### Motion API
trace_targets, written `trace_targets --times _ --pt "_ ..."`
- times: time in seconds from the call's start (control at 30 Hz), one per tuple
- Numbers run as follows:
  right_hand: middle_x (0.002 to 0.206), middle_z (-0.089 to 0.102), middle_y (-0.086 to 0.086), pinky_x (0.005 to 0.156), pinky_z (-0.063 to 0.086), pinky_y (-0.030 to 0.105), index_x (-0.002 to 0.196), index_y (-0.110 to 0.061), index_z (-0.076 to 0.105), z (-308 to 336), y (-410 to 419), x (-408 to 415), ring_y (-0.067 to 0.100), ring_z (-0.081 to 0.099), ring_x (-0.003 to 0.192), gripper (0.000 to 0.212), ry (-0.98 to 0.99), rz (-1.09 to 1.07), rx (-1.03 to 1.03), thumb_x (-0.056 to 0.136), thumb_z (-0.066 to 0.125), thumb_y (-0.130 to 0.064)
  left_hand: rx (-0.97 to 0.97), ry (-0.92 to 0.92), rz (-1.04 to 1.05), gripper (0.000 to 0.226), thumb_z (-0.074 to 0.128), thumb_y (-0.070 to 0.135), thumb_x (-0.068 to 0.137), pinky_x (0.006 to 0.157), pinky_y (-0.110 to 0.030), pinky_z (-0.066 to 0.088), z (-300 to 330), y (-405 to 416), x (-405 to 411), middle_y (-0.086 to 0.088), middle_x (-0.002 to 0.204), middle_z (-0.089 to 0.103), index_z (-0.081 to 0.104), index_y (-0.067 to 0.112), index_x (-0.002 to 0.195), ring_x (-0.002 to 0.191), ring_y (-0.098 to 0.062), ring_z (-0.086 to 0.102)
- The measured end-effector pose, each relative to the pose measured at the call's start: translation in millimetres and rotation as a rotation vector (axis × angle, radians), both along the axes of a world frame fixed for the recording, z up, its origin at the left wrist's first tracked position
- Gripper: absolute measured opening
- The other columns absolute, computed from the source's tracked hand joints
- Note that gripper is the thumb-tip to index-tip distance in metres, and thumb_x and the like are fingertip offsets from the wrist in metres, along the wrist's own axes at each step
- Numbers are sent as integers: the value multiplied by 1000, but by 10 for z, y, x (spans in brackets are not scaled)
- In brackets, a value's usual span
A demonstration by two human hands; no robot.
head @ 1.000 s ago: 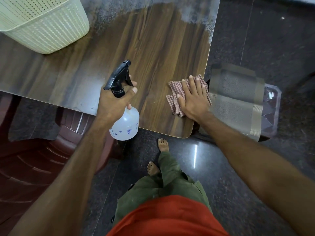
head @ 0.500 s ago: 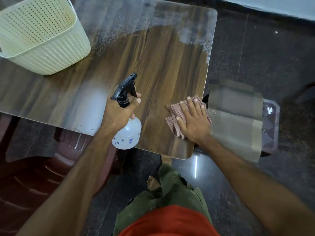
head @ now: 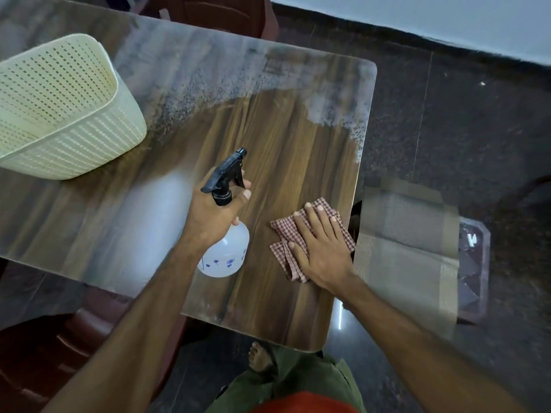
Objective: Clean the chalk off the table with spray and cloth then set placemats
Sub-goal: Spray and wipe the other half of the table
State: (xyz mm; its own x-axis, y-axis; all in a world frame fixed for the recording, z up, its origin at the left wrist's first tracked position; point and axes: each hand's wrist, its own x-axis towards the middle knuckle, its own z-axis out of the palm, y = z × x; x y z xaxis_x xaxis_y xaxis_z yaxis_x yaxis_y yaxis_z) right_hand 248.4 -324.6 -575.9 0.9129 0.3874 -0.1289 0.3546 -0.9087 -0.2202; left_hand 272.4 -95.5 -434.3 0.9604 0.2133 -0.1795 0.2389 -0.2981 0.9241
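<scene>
While the left hand [head: 210,217] is gripping the neck of a spray bottle [head: 224,248], its fingers curled around the black trigger head, the right hand [head: 320,248] is lying flat with straight fingers on a checked cloth [head: 283,234], pressing it against the table [head: 283,150]. The bottle is being held just above the near part of the tabletop, its nozzle pointing away from the person toward the far side. The cloth is sitting crumpled near the table's right edge, just right of the bottle, and the two hands are staying apart from each other. A pale film of chalk [head: 208,81] is covering the far part of the table and running down its right edge, while the wood grain in the middle is showing dark and clean. A cream perforated basket [head: 65,114] is resting on the table's left side. To the right of the table, woven placemats [head: 408,251] are lying stacked on a low stool [head: 474,263] on the dark floor [head: 462,129], just beside the cloth hand but off the table. A reddish-brown chair [head: 44,353] is standing below the table's left edge.
</scene>
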Motion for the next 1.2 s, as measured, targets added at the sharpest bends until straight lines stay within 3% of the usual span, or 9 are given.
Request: trace_targets --times 0.1,0.23,0.4,0.5,0.6,0.73,0.97,1.07,1.2 --pt "164 18 7 123 9 47 156 -21 28 -14 -124 414 26 11 153 65 -16 -69 -12 101 28 -54 -19 1 -7 28 66 4 90 54 -14 47 -50 -44 280 -1 106 71 60 8 117 41 -8 50" --pt "165 11 11 124 -1 46 157 -18 21 12 -280 1366 29 3 153 68 -9 -238 -2 100 15 -55 -24 5 -18 26 66 4 89 56 -14 49 -101 -90 583 -2 106 71 61 9 114 41 -9 49" --pt "165 13 14 123 0 47 158 -16 22 15 -258 2405 31 5 153 72 -26 -321 -36 98 17 -56 2 -9 -18 27 66 6 90 55 -12 47 -161 -98 838 1 106 71 61 10 116 41 -7 50" --pt "164 15 15 123 4 49 157 -14 23 -16 -101 2482 33 8 152 73 -58 -325 -28 98 15 -56 19 -13 -17 27 67 8 90 56 -12 46 -180 -104 945 3 106 71 61 10 116 41 -9 51" --pt "166 8 12 124 -2 45 158 -16 17 -10 -17 2176 29 3 153 70 -40 -163 -22 100 13 -56 15 -5 -16 26 67 7 90 55 -14 47 -166 -125 1074 2 106 71 61 9 115 40 -10 51" --pt "164 20 8 124 8 46 156 -19 29 -22 -153 1812 27 14 152 66 -70 -50 -7 101 25 -55 16 -1 -18 25 66 7 90 58 -17 49 -158 -111 1222 3 105 71 60 9 114 41 -10 51" --pt "165 14 13 123 1 48 157 -17 25 -10 -360 3009 31 6 153 72 -67 -330 -29 97 19 -57 49 -4 -1 26 65 11 91 61 -9 45 -208 18 1340 8 104 71 60 12 116 43 -7 50" --pt "164 16 15 123 4 49 156 -15 26 9 -121 3287 33 9 152 73 -86 -325 -48 97 21 -57 52 -3 10 23 65 11 91 61 -8 46 -225 61 1361 8 100 71 61 8 113 43 -8 51" --pt "166 0 11 123 -3 49 159 -21 8 23 272 3073 30 -3 153 72 -9 -136 -84 100 12 -62 53 1 13 25 66 9 91 59 -6 45 -195 27 1423 10 80 68 62 8 115 46 -8 53"
